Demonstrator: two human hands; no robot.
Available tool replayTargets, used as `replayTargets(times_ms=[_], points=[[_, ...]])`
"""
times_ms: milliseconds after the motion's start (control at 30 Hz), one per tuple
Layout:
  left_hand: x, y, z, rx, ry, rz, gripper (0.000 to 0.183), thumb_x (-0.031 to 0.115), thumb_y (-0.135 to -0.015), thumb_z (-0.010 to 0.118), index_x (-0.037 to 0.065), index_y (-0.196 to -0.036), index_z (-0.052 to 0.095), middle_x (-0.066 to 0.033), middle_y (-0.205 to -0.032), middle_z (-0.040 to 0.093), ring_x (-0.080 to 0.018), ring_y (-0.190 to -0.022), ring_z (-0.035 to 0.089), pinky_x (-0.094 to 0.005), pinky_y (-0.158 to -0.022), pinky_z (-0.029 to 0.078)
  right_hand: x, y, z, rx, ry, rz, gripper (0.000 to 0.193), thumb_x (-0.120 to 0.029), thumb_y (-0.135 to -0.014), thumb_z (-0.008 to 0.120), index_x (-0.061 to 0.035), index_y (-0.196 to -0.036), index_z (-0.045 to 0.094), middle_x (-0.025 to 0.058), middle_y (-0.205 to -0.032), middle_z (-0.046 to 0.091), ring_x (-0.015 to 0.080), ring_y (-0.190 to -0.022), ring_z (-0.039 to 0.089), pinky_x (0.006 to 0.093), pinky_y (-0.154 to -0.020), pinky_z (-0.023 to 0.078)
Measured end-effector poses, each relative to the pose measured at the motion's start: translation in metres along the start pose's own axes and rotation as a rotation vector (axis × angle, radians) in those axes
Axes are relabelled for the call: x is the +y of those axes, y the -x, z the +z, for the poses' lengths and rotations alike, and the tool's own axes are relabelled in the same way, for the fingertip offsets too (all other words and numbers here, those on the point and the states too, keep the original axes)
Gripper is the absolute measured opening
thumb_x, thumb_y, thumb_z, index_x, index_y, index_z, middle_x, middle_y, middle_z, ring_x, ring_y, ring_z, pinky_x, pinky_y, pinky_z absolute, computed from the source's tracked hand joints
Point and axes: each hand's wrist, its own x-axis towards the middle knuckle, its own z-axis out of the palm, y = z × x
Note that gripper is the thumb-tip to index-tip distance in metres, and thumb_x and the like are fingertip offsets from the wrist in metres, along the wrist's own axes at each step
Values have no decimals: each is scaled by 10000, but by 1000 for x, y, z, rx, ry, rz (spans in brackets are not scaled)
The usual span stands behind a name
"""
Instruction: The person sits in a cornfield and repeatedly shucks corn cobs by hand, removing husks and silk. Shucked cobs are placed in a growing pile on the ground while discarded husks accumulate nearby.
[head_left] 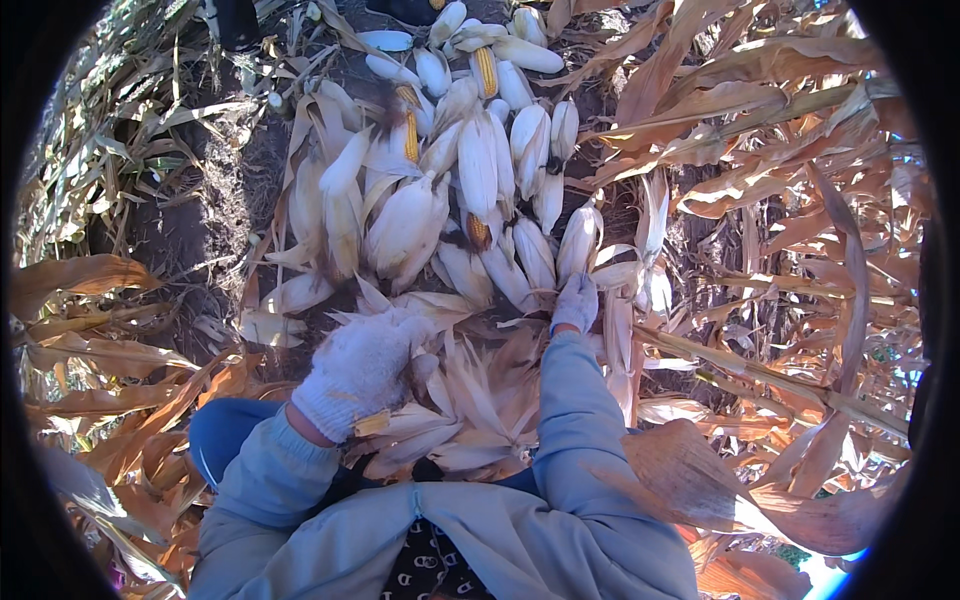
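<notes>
A large pile of corn ears in pale dry husks lies on the ground in front of me. A few show yellow kernels through gaps in the husk. My right hand, in a white glove, reaches forward with its fingers closed around the lower end of a husked-over corn ear at the pile's near right. My left hand, also gloved, is curled at the near left of the pile. Its fingertips are hidden, so what it holds cannot be made out. Loose peeled husks lie between my forearms.
Dry corn stalks and leaves stand and lean along the right side. One stalk slants low beside my right arm. A broad curled leaf overlaps my right sleeve. Straw and bare soil lie to the left.
</notes>
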Motion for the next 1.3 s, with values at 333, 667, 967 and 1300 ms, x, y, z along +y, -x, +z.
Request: replayTargets(times_ms=[333,667,967,1300], points=[[4,-5,1,-99,-79,-38,241,189,-903,712,83,-1118,696,-147,-1114,707,-374,-1036,694,-466,-878,569,66,-33,55,-714,1020,-288,441,-331,-1015,536,23,-1223,697,250,-1372,643,410,-1222,638,457,-1028,493],[10,-4,1,-116,-71,39,286,217,-907,707,92,-1158,655,-154,-1094,687,-379,-1005,694,-481,-835,569,222,-83,126,-503,-376,322,533,-392,-910,718,76,-1164,701,243,-1120,748,418,-1042,700,456,-898,529],[20,8,8,-112,-165,87,282,183,-833,745,118,-1090,647,-136,-1067,669,-378,-987,692,-487,-820,566,89,-55,44,-406,331,-121,264,-259,-988,596,-30,-1003,728,201,-988,757,366,-954,730,468,-818,557],[32,28,8,-3,-187,191,273,180,-786,782,148,-1022,650,-87,-1001,683,-327,-973,709,-471,-804,568,118,-160,34,-265,125,-192,208,-225,-1032,573,-180,-1160,730,129,-934,752,281,-832,734,431,-698,564]])
